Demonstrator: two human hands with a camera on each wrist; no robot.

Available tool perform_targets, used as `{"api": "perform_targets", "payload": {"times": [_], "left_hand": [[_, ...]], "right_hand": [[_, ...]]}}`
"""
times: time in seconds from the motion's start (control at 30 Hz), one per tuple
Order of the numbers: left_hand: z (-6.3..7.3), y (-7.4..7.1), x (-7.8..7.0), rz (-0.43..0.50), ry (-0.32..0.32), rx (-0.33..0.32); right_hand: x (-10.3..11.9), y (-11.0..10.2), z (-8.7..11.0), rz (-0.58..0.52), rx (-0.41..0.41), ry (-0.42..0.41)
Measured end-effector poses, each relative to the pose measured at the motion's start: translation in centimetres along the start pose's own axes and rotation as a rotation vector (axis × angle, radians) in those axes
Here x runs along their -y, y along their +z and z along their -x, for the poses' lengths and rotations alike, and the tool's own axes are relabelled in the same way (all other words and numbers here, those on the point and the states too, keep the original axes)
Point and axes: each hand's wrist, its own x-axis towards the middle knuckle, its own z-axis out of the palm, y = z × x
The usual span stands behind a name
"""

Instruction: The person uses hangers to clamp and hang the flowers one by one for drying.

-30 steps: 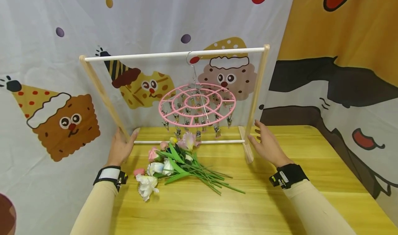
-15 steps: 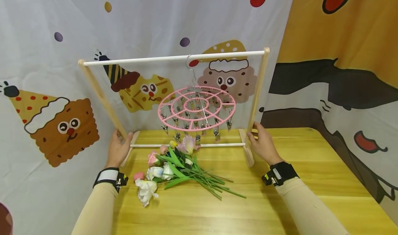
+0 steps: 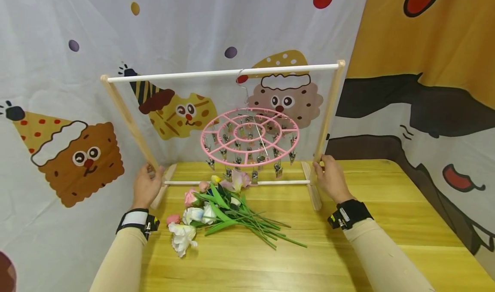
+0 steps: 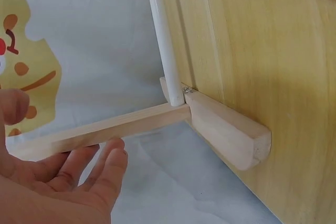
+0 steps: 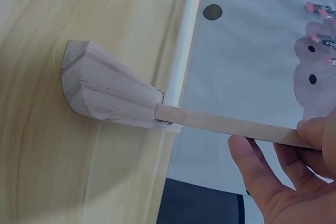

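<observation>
A small wooden clothes rack (image 3: 331, 107) with white crossbars stands on the table. From its top bar (image 3: 174, 74) hangs a round pink clip hanger (image 3: 250, 137) with several metal clips dangling. My left hand (image 3: 147, 184) holds the lower part of the left post (image 4: 121, 127), its fingers along the outer side and its thumb opposite. On the other side my right hand (image 3: 330, 178) grips the right post (image 5: 236, 127) between thumb and fingers, just above the wooden foot (image 5: 115, 87).
Artificial flowers (image 3: 205, 210) in pink, white and yellow lie in front of the rack, green stems (image 3: 267, 227) pointing right. The wooden table (image 3: 270, 270) meets a cartoon-printed cloth (image 3: 174, 25) at the back and left.
Both hands have closed in on the posts, the right one coming inward first. In the last half second the rack has shifted right, mostly at its right end, and the hanger with it.
</observation>
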Motion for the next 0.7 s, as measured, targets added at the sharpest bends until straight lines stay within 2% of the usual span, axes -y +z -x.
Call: {"api": "perform_targets", "payload": {"times": [0.13, 0.2, 0.4, 0.47, 0.57, 0.7], "left_hand": [[-0.1, 0.1, 0.0, -0.024, 0.048, -0.029], [-0.6, 0.5, 0.8, -0.038, 0.09, -0.047], [-4.7, 3.3, 7.3, -0.11, 0.242, -0.163], [-5.8, 4.2, 8.9, -0.125, 0.294, -0.19], [-6.7, 5.2, 9.8, -0.143, 0.353, -0.215], [-7.4, 6.2, 10.1, -0.162, 0.371, -0.228]], "right_hand": [[-0.3, -0.3, 0.0, 0.008, -0.003, 0.004], [-0.5, -0.6, 0.0, 0.015, -0.012, 0.001], [-1.2, -1.2, 0.2, 0.014, -0.014, 0.016], [-1.5, -1.6, 0.4, 0.025, -0.018, 0.018], [-1.9, -2.2, 0.6, 0.049, -0.028, 0.017], [-2.4, -3.0, 0.8, 0.056, -0.025, 0.024]]}}
